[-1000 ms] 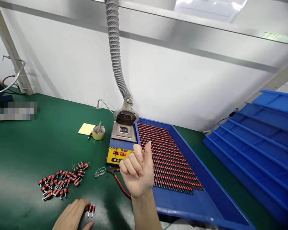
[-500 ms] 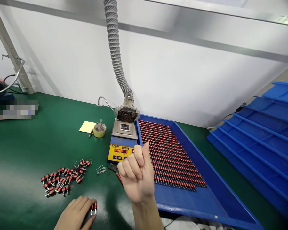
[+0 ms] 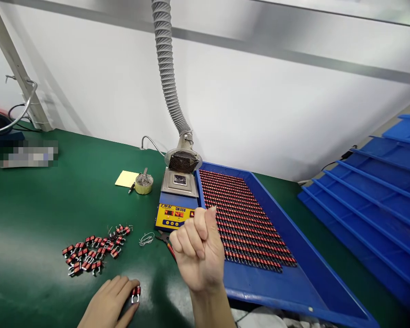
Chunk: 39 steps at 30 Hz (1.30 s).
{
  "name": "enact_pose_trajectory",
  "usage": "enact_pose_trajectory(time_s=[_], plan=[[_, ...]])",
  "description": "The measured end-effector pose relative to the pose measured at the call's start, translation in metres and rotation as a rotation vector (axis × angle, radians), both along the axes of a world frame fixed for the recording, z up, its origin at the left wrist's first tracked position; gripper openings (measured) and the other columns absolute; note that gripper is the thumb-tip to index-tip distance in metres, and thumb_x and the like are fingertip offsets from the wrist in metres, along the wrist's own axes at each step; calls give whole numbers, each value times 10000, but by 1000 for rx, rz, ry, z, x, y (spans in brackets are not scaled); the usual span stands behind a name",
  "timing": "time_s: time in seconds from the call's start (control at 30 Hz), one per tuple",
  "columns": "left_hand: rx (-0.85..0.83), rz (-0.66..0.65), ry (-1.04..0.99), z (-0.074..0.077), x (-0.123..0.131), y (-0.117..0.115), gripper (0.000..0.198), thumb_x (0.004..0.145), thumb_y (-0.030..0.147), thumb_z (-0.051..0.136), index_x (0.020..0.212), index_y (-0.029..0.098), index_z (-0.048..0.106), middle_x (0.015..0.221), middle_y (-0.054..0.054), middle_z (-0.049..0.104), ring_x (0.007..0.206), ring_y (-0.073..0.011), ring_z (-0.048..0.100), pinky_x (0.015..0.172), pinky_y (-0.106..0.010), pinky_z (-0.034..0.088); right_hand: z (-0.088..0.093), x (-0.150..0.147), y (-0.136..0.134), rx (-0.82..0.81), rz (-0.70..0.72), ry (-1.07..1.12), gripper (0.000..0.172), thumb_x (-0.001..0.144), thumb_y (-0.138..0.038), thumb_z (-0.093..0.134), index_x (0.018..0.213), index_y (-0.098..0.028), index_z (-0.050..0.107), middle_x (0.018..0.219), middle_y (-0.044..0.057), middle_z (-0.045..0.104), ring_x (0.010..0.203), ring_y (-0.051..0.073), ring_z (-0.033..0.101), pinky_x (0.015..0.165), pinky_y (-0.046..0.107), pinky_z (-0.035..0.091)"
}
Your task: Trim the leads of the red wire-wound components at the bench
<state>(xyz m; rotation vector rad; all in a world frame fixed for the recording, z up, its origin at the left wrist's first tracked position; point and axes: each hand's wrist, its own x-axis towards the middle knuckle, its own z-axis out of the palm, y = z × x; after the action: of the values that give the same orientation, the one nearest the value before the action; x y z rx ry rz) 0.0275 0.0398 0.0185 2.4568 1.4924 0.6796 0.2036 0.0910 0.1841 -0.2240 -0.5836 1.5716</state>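
My left hand [image 3: 109,303] rests low on the green table. Its thumb and fingers close around a small red-and-black wire-wound coil [image 3: 135,294], whose silver ends stick out to the right; something dark shows between thumb and fingers, partly hidden. My right hand [image 3: 200,250] is raised with the palm toward me, fingers curled in and thumb pointing up; nothing shows in it. Left of it lie cutting pliers [image 3: 167,243] with red handles, partly covered by the hand. Several similar coils [image 3: 92,253] lie in a loose pile beyond my left hand.
A blue tray [image 3: 259,291] with rows of coils stands at right. Beside it is a yellow-fronted solder pot [image 3: 173,216] under a grey extraction hose [image 3: 167,68]. Yellow paper [image 3: 125,178], a small tin [image 3: 144,184], a wire bundle [image 3: 146,239] and stacked blue trays [image 3: 372,182] are around.
The whole view has shifted slightly. Both hands keep nearly the same pose, the left still gripping the coil. The numbers on the solder pot's display have changed.
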Motion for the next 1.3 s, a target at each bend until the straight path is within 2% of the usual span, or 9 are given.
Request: enact_pose_trajectory(time_s=[0.17,0.37,0.67,0.8,0.93,1.0,1.07,1.2,1.3], plan=[[-155,-40,25,-4,-3,0,168,830,328,548,978,265,598,828,9,664,745,-162,628,667,-246,495,-4,-2,1,33,-40,-62,508,846,-439,527,488,-176,281,378,-114,211,323,24,129,397,189,184],[-120,-53,37,-19,-6,2,172,835,358,528,975,278,585,808,7,641,732,-169,615,655,-257,485,-9,-4,3,90,-71,-130,500,857,-391,521,483,-168,275,425,-108,217,333,18,128,408,211,168],[-134,-62,64,-9,-4,1,181,851,342,497,996,268,575,853,-15,646,760,-184,623,658,-273,502,-14,-8,11,5,-133,-270,553,832,-433,541,484,-190,187,451,-107,126,380,35,95,416,246,126],[-121,-73,71,-14,-6,0,188,848,325,502,1017,269,565,862,-13,657,771,-180,635,665,-267,515,-17,-11,12,-14,-252,-379,518,832,-459,526,461,-192,283,425,-95,208,379,48,168,410,255,133],[-6,-10,50,-14,-7,-2,429,834,357,531,1233,253,416,983,-41,663,860,-186,644,735,-271,526,-23,-13,13,-13,-395,-548,489,847,-445,506,467,-198,325,414,-85,266,386,59,204,409,263,140],[66,9,34,-2,-4,-3,538,823,347,549,1301,233,331,1017,-55,653,874,-183,639,742,-264,524,-26,-13,14,-6,-433,-599,478,863,-437,485,480,-200,326,426,-84,268,400,62,199,417,265,149],[145,-39,5,21,5,-3,562,822,314,550,1318,202,312,1008,-65,644,856,-173,627,728,-252,515,-29,-14,15,-6,-442,-620,470,875,-434,465,491,-201,328,441,-83,269,413,65,199,423,265,156],[420,-229,-89,76,30,2,412,832,272,509,1219,165,420,855,-66,620,693,-158,580,601,-263,474,-33,-17,17,-3,-438,-641,465,879,-434,457,500,-203,321,453,-83,260,423,67,190,420,263,151],[516,-250,-48,103,45,6,377,800,196,517,1172,209,457,748,-33,584,619,-161,540,528,-267,411,-36,-20,17,-6,-442,-658,470,879,-433,458,494,-203,315,445,-85,253,421,66,185,415,263,145]])
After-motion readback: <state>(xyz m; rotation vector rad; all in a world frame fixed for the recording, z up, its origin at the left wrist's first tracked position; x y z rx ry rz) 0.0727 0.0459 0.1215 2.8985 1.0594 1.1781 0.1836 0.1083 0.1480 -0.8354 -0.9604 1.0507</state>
